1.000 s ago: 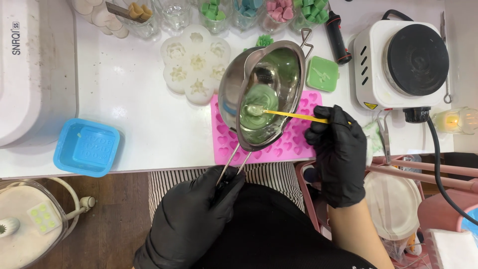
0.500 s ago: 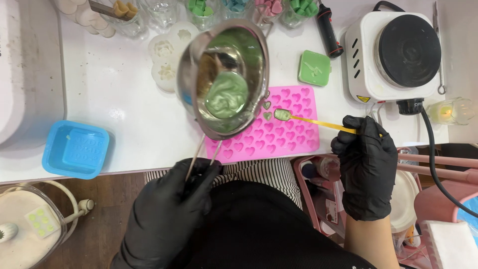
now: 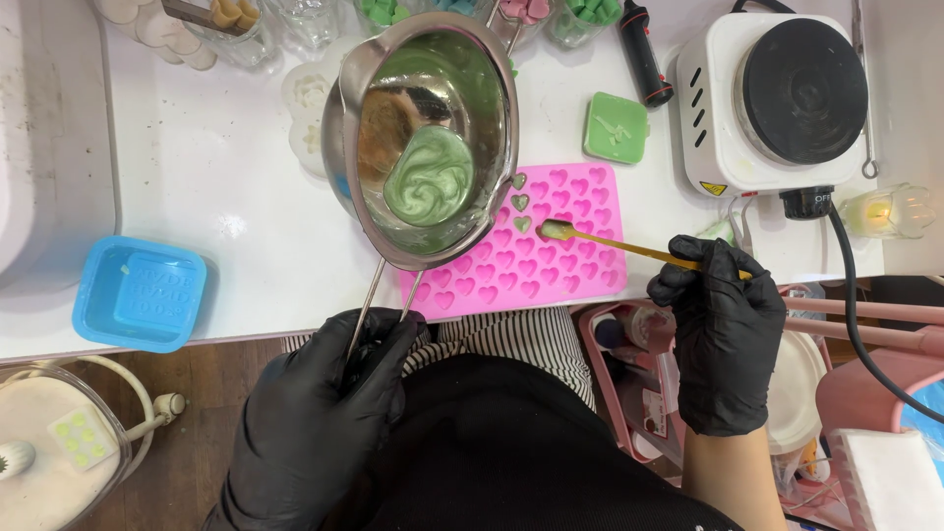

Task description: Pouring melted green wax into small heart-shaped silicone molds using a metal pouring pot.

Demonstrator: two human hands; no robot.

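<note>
Left hand [image 3: 320,418], in a black glove, is closed around the twin wire handle of one steel melting pot [image 3: 423,138], held tilted above the left end of the mould. The pot contains one pool of green molten wax [image 3: 430,175].

Right hand [image 3: 723,329], also black-gloved, pinches one thin yellow stirring stick [image 3: 629,248] between thumb and fingertips; the stick's far tip rests over the mould near its filled cavities.

One pink silicone heart mould [image 3: 551,256] lies on the white table [image 3: 226,197], near the table's near edge. Three cavities hold green wax; the remaining cavities appear unfilled.

Also present: one blue square mould [image 3: 140,293] at near left, one green square block [image 3: 616,128] beyond the pink mould, one white electric hotplate [image 3: 777,93] at far right.
</note>
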